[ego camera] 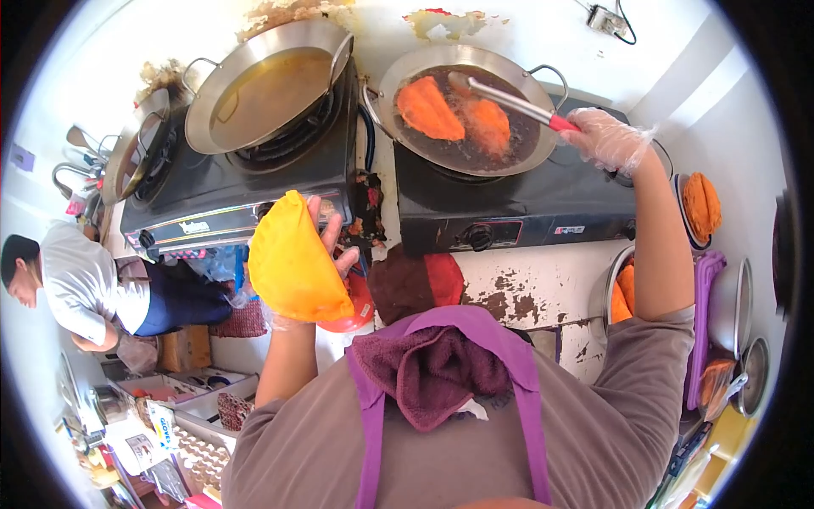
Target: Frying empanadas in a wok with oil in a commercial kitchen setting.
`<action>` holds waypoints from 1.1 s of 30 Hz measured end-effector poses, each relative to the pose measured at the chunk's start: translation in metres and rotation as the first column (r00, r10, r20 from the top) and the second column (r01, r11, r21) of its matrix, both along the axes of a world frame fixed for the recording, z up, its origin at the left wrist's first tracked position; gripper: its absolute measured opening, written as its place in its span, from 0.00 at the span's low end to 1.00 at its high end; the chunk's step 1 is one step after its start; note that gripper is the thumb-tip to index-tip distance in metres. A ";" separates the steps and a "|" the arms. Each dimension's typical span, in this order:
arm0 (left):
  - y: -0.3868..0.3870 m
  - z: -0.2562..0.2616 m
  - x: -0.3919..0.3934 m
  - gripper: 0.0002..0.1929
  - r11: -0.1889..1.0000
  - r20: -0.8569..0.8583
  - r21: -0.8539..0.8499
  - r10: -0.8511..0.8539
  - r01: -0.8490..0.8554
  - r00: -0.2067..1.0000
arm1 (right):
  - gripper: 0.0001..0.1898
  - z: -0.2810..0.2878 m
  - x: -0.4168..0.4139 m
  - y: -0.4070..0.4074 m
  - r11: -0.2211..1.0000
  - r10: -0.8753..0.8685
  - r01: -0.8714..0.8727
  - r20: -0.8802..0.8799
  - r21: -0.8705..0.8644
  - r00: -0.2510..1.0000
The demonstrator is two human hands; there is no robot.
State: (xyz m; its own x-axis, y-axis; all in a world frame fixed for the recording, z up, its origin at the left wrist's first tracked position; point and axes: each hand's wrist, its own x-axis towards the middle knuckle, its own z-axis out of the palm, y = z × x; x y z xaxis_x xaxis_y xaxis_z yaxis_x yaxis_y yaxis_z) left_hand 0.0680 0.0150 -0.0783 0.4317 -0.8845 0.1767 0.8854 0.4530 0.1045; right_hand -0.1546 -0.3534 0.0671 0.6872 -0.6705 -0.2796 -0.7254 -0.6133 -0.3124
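Note:
A large orange-yellow half-moon pastry (296,261) with a crimped edge rests on the open palm and fingers of my left hand (331,235), in front of the left stove. My right hand (604,140), in a clear plastic glove, grips the red handle of a metal ladle or spoon (509,98). The tool's head dips into dark oil in the right frying pan (439,58). Two orange pastries sit in that pan, a flat one (429,108) at the left and another (489,127) with bubbles around it.
A second wide pan (273,95) of lighter oil stands on the left stove (235,191). Finished-looking orange pastries (702,203) lie on a plate at right; more sit in a metal bowl (601,289). At far left a person (82,280) bends near the counter. Egg trays (200,455) lie lower left.

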 end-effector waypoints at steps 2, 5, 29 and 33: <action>0.000 0.001 -0.001 0.32 1.000 -0.006 -0.014 -0.004 0.004 1.000 | 0.17 0.005 0.004 0.009 0.999 0.006 -0.004 -0.050 0.048 0.999; 0.001 -0.002 0.002 0.32 1.000 0.009 -0.026 -0.005 0.005 1.000 | 0.17 0.007 0.004 0.005 0.999 -0.030 0.030 -0.002 0.044 1.000; -0.001 -0.004 0.002 0.29 0.998 0.459 -0.009 0.063 -0.067 0.886 | 0.16 0.008 0.006 0.021 0.997 -0.030 0.035 -0.079 0.072 0.996; 0.001 -0.003 0.002 0.29 0.996 0.341 0.053 0.051 -0.074 0.939 | 0.15 0.001 0.003 0.011 0.997 -0.042 0.041 0.014 0.066 0.999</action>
State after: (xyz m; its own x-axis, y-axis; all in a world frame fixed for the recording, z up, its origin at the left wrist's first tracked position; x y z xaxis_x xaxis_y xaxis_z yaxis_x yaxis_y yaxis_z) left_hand 0.0695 0.0156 -0.0815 0.4111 -0.8719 0.2661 0.7625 0.4889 0.4238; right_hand -0.1520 -0.3423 0.0686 0.6639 -0.6789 -0.3135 -0.7445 -0.5605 -0.3628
